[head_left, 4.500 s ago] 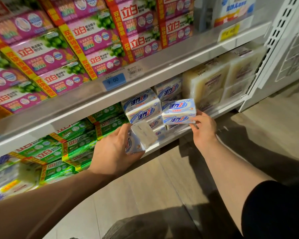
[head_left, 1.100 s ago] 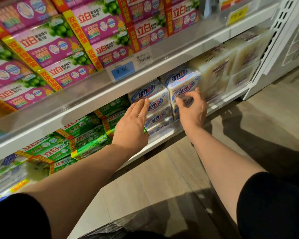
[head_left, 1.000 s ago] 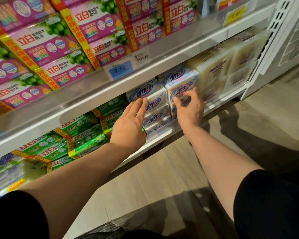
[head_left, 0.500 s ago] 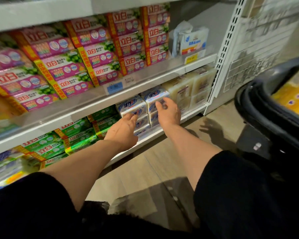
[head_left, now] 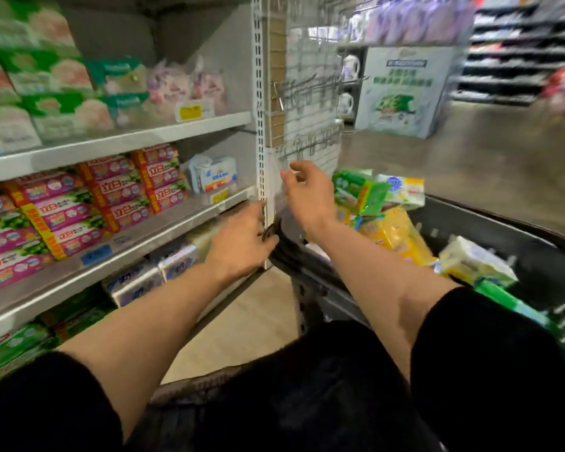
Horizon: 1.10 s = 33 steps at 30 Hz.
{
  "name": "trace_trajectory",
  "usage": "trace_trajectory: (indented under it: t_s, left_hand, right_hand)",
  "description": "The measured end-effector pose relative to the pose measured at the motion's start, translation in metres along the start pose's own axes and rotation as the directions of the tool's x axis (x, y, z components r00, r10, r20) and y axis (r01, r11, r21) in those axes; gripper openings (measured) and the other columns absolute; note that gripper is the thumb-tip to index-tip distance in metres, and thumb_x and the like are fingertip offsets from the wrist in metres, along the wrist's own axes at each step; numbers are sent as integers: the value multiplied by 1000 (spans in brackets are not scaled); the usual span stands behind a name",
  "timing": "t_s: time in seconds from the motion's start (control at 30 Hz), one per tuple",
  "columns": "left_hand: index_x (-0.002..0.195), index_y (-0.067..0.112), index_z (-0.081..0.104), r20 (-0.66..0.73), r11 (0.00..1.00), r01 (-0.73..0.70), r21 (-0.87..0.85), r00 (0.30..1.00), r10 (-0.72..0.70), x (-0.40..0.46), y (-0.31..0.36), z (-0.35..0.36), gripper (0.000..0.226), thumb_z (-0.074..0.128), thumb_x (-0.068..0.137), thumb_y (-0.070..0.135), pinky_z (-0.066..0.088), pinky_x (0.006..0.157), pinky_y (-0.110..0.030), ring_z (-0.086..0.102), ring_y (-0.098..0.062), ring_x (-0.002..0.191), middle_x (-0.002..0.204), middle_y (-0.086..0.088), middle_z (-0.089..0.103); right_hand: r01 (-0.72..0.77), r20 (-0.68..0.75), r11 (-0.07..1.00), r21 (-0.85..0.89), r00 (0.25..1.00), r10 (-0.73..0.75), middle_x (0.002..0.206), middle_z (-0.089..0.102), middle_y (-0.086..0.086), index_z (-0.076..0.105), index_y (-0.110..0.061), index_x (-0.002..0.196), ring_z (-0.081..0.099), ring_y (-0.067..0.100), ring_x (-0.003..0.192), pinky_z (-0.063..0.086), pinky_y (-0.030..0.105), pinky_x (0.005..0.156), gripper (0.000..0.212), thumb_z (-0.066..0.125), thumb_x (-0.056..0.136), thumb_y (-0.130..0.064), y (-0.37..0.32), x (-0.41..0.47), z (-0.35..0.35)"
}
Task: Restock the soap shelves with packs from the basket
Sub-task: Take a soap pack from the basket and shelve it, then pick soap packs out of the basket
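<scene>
The black basket [head_left: 490, 223] stands at the right, holding green [head_left: 359, 192], yellow [head_left: 395, 234] and pale [head_left: 473, 262] soap packs. Both hands hold nothing. My left hand [head_left: 242, 243] hovers in front of the shelf upright, near the basket's near rim, fingers relaxed. My right hand [head_left: 307, 194] is higher, just left of the basket's packs, fingers loosely spread. Blue-and-white soap packs [head_left: 177, 264] sit on the lower shelf below my left forearm. Pink soap packs [head_left: 108, 197] fill the middle shelf. The picture is blurred by motion.
The white shelf upright [head_left: 260, 125] with metal hooks [head_left: 310, 93] stands between the shelves and the basket. Green packs [head_left: 13, 344] lie low at the left. A printed white carton [head_left: 405, 89] stands on the floor beyond. The aisle floor [head_left: 470, 164] opens to the right.
Both hands have left the blue-and-white packs on the lower shelf and swung right toward the basket. The view has turned right and up, bringing the basket's contents into sight.
</scene>
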<state>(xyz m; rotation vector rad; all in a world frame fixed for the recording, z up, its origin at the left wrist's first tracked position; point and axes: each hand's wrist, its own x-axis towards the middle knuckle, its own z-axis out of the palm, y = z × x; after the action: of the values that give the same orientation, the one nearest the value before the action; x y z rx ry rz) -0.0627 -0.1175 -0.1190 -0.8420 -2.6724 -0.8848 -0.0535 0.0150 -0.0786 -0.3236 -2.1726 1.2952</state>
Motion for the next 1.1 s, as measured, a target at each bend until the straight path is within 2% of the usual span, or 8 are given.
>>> trace_trajectory:
  t_s: [0.23,0.33,0.5,0.67,0.73,0.83,0.97,1.1]
  left_hand:
    - [136,11,43,124,991,-131,-28,983,133,30,58,53,61,70,84,29,45,98,-41,54,-29,118,128,-13,54]
    - [136,11,41,152,994,-106,1,983,104,50,54,70,64,71,83,31,42,100,-41,50,-31,121,129,-13,50]
    - [142,9,32,177,999,0,48,984,-9,91,32,94,80,76,80,34,39,101,-41,45,-33,125,136,-16,42]
    - [140,10,33,234,999,27,-29,972,-19,125,26,110,105,82,60,58,46,98,-44,54,-30,119,131,-13,54]
    - [138,13,31,277,998,41,-55,961,-24,133,23,117,110,82,55,63,48,96,-43,58,-28,116,128,-9,58]
    - [139,13,31,286,996,56,-67,958,-34,140,23,124,103,84,61,55,48,94,-41,57,-28,115,126,-8,59]
    - [145,13,23,261,992,59,-112,965,-28,143,18,136,111,88,61,45,46,97,-43,55,-30,117,127,-11,57]
    - [142,13,28,236,991,71,-113,971,-42,144,16,137,104,88,62,42,47,96,-42,56,-27,113,121,-10,59]
  right_hand:
    - [-127,-170,982,-141,980,102,104,66,7,58,-10,120,62,26,99,47,39,88,33,62,90,-25,59,9,-114]
    - [-214,-199,958,-192,964,175,102,66,5,57,-10,120,61,26,101,47,38,88,39,67,87,-29,97,15,-132]
    - [-219,-152,953,-212,970,189,125,59,8,47,-12,130,56,25,115,46,37,92,68,78,76,-40,132,34,-122]
    - [-226,-160,968,-106,965,208,110,65,-1,45,-27,110,63,19,101,54,43,85,87,71,45,-79,143,58,-98]
    - [-216,-167,971,-103,966,197,112,65,1,44,-26,115,62,22,103,53,45,85,96,67,41,-82,144,66,-93]
    - [-244,-212,964,-101,953,219,124,61,4,39,-18,135,58,25,114,51,47,91,112,76,45,-73,145,76,-90]
    - [-195,-180,963,-186,970,162,104,65,-3,46,-21,112,63,21,97,53,44,80,87,90,42,-51,154,75,-90]
    - [-171,-158,964,-206,977,140,104,66,0,47,-19,103,64,21,94,54,44,78,76,93,46,-39,162,76,-90]
